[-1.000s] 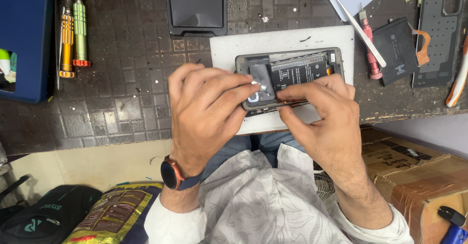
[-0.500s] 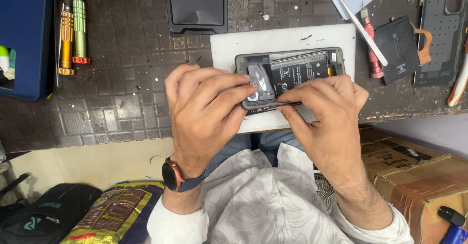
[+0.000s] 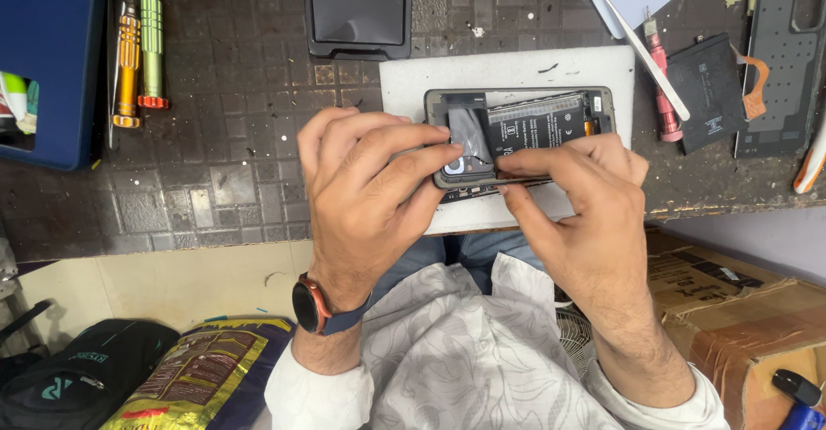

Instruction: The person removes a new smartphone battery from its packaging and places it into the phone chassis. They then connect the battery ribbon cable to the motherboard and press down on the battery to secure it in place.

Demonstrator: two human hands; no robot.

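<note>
Both hands pinch opened phone point(image 3: 525, 129) on white pad point(image 3: 413, 77) | left point(image 3: 361, 189), right point(image 3: 585, 198) | grip unchanged, phone barely shifted

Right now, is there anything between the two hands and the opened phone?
Nothing visible is. The left hand and the right hand both have fingertips already on the opened phone, which lies on the white pad. The tweezers and loose battery lie aside, to the right.
</note>
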